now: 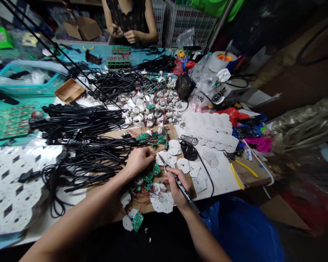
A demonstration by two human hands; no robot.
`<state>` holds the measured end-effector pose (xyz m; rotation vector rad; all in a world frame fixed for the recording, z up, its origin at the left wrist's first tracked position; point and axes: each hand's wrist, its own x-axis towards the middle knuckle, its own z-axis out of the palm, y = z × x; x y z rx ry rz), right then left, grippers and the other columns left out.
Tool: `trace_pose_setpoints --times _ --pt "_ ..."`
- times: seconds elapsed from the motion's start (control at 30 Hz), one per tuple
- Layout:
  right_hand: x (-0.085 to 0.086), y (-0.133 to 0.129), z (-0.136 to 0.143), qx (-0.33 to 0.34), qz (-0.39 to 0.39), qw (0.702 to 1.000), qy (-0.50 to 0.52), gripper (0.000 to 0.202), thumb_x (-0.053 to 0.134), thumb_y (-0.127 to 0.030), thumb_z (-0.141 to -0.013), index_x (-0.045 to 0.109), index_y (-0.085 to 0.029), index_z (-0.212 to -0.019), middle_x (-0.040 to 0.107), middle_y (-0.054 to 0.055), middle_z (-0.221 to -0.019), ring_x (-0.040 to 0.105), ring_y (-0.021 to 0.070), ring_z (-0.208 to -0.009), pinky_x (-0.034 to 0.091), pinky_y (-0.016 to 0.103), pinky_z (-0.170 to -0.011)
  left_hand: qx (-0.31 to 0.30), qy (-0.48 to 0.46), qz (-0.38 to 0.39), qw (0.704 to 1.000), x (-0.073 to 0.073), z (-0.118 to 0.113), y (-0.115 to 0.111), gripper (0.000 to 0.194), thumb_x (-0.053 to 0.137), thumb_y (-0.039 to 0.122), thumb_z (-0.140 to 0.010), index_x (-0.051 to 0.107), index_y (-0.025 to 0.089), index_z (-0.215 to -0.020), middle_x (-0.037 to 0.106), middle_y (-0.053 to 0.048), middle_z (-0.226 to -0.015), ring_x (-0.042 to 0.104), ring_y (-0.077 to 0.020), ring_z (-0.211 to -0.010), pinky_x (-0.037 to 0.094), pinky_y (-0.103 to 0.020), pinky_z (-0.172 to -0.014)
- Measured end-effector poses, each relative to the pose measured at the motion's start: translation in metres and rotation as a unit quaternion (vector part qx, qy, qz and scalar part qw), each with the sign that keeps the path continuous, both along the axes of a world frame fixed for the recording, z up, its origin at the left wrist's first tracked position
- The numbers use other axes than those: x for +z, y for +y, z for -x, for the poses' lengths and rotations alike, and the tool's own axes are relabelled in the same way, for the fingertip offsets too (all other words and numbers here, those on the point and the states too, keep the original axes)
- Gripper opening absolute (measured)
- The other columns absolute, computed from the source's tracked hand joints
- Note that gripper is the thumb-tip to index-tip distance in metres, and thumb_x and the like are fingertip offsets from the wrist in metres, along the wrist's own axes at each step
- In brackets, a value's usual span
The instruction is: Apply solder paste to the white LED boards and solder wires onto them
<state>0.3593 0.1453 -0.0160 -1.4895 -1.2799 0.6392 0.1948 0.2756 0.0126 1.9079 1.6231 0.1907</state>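
My right hand point(178, 182) grips a soldering iron point(186, 194) like a pen, its tip pointing up and left over white plates. Closed in a pinch, my left hand point(139, 160) is just left of that tip; what its fingers hold, if anything, is too small to make out. Small green circuit boards point(148, 177) with red wires lie below it on a sheet of cardboard point(150, 208). White perforated plates point(183, 165) are spread around my right hand. Another green board point(137, 221) rests at the near edge over a white plate.
Bundles of black cables point(82, 120) stretch leftward beside a heap of white parts point(149, 105). A coiled iron stand point(189, 147), yellow-handled pliers point(237, 173) and a small black fan point(184, 86) are to the right. Across the table sits another person point(129, 22), hands together.
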Motion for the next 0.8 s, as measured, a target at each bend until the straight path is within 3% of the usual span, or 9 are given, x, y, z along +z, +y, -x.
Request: trace_pose_setpoints --times 0.43,0.8 --pt "0.012 0.003 0.0 -0.015 0.014 0.999 0.039 0.019 0.058 -0.033 -0.096 0.07 -0.019 -0.101 0.077 0.004 -0.079 0.075 0.0156 -0.062 0.06 0.023 -0.057 -0.059 -0.068 -0.105 0.99 -0.002 0.007 -0.006 0.015 0.064 0.03 -0.088 0.072 0.021 -0.08 0.071 -0.002 -0.078 0.063 -0.0164 -0.072 0.04 -0.025 -0.066" --pt "0.016 0.003 -0.001 -0.011 0.015 0.999 0.042 0.02 0.057 -0.033 -0.096 0.07 -0.019 -0.101 0.077 0.004 -0.078 0.074 0.0156 -0.06 0.061 0.024 -0.058 -0.093 -0.05 -0.114 0.988 -0.007 0.008 -0.004 0.016 0.063 0.033 -0.088 0.07 0.021 -0.08 0.064 -0.002 -0.08 0.06 -0.0168 -0.074 0.04 -0.026 -0.065"
